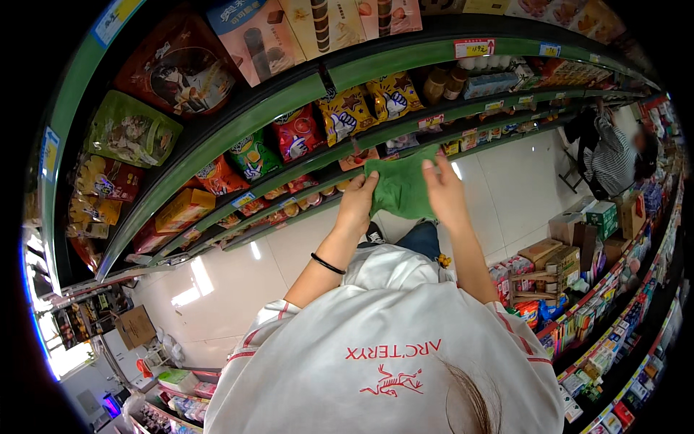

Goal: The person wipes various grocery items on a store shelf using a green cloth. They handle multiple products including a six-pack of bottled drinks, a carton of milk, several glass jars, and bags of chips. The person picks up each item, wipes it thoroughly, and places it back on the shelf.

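Note:
A green cloth [404,187] is spread between my two hands, in front of my body and above the tiled floor. My left hand [355,198] pinches its left edge, with the thumb on top. At the opposite side, my right hand [445,187] grips the cloth's right edge between thumb and fingers. The fabric is creased and sags a little in the middle. Just beyond it run green-edged store shelves, with a red snack bag [298,133] and a yellow snack bag [347,116] standing on one of them.
Upper shelves carry snack boxes [260,46] and a green pouch [133,129]. Glass jars [454,82] stand farther along. To the right, cardboard boxes [564,263] and a wooden stool [537,285] sit beside another stocked shelf. A person in a striped top [610,152] is in the aisle.

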The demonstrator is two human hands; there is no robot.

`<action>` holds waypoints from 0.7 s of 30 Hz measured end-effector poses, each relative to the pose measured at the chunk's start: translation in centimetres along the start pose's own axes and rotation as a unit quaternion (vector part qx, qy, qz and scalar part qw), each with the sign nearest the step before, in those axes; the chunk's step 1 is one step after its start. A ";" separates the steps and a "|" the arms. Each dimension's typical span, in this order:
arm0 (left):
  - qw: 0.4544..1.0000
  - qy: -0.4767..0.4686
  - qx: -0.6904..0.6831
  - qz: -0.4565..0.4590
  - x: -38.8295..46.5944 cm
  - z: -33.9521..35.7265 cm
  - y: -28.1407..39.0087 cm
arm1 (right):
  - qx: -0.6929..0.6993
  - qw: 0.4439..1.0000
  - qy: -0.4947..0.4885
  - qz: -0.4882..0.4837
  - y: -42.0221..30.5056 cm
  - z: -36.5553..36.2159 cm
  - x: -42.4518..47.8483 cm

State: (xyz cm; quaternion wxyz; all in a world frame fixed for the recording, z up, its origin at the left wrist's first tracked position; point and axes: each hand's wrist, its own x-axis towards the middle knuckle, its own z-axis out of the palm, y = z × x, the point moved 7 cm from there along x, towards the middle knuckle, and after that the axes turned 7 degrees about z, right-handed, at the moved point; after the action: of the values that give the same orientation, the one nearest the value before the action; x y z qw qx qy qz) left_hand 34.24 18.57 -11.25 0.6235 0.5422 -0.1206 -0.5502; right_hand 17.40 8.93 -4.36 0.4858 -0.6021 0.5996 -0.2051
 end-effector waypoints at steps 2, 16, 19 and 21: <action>0.998 -0.002 -0.043 -0.044 -1.0 1.5 1.0 | 0.125 0.973 -0.191 0.039 -2.3 3.4 -2.2; 0.974 -0.134 -0.135 -0.121 -2.6 5.7 1.7 | 0.398 0.875 -0.233 0.145 6.6 0.8 -1.9; 0.969 -0.196 -0.011 -0.148 -2.7 8.2 0.9 | 0.597 0.726 -0.300 0.163 6.0 1.6 -3.5; 0.967 -0.204 0.120 -0.099 -1.1 8.4 1.0 | 0.648 0.686 -0.296 0.152 6.9 1.9 -3.3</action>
State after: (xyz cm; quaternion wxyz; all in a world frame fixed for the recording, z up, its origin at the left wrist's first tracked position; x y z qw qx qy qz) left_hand 28.13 14.68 -6.76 0.4583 0.4991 -0.2562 -0.6894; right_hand 14.66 13.97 -9.84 0.9315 -0.0678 0.2258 -0.2771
